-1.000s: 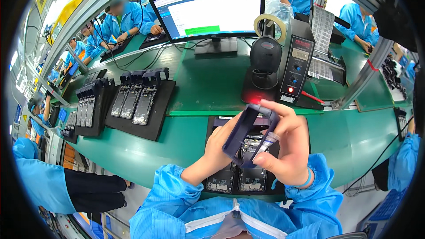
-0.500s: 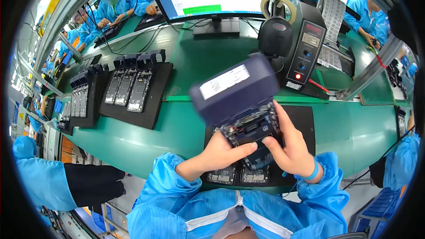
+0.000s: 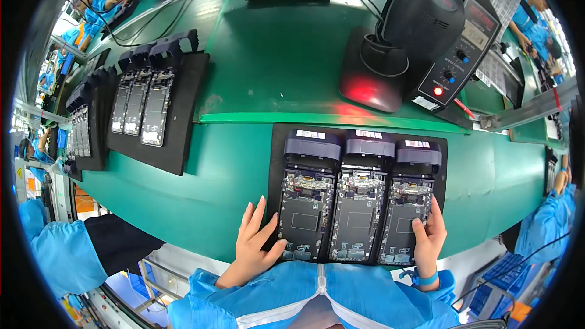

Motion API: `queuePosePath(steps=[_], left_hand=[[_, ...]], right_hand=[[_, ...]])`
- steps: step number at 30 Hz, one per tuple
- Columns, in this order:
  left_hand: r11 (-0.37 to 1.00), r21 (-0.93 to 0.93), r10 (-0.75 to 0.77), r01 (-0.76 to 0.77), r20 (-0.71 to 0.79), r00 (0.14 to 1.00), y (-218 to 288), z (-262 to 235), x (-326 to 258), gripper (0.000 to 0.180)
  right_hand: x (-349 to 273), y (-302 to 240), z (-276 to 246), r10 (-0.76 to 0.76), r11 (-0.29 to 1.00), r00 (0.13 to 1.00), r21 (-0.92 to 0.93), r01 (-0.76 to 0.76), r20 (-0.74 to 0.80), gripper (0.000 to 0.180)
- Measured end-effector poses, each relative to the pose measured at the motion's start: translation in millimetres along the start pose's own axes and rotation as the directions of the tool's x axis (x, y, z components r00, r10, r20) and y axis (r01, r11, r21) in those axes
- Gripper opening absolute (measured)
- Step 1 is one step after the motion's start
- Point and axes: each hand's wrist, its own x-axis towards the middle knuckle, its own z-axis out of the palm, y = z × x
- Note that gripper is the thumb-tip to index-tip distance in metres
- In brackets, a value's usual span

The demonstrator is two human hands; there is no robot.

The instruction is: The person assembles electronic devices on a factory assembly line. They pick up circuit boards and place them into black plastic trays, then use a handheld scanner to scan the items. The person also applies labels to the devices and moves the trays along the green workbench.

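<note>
The right hand (image 3: 430, 240) pinched the right device (image 3: 402, 222) by its edge; the left hand (image 3: 255, 247) was spread beside the left device (image 3: 304, 219). Both lay on the black mat (image 3: 278, 164). Squaring them up seemed in hand, the next move likely calling for gentle release.

There's room on the flat green table (image 3: 274, 64), far middle; a big, curvy black plastic scanner (image 3: 426, 15) blocks farther right.

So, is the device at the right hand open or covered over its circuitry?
The device is open: circuit parts show bare below its dark housing.
</note>
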Motion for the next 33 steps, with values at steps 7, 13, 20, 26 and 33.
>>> queuePosePath(steps=[7, 13, 20, 26, 33], left_hand=[[0.999, -0.004, 0.034, -0.034, 0.117, 0.993, -4.9, 1.2, 7.0, 0.051], [0.999, -0.034, 0.005, -0.001, 0.13, 0.991, -3.7, 1.6, 7.1, 0.05], [0.997, -0.061, -0.029, 0.037, 0.124, 0.992, -2.3, 0.4, 6.0, 0.051], [0.983, -0.154, -0.089, 0.098, 0.062, 0.994, -0.4, 1.8, 4.9, 0.054], [0.997, -0.002, -0.075, 0.076, 0.046, 0.996, 4.4, 7.6, 8.0, 0.06]], right_hand=[[17.7, -1.1, 5.6, -0.015, 0.991, 1.0, -0.136, 0.017, 0.019, 0.056], [27.1, -6.4, -12.5, -0.139, 0.763, 0.989, -0.63, 0.144, 0.057, 0.045], [33.8, -6.2, -27.4, -0.118, 0.784, 0.97, -0.619, -0.039, -0.211, 0.027], [32.9, -2.4, -34.6, -0.216, 0.676, 0.947, -0.736, -0.032, -0.239, 0.02], [17.0, -4.0, -51.0, 0.033, 0.845, 0.952, -0.501, -0.189, -0.304, 0.023]])
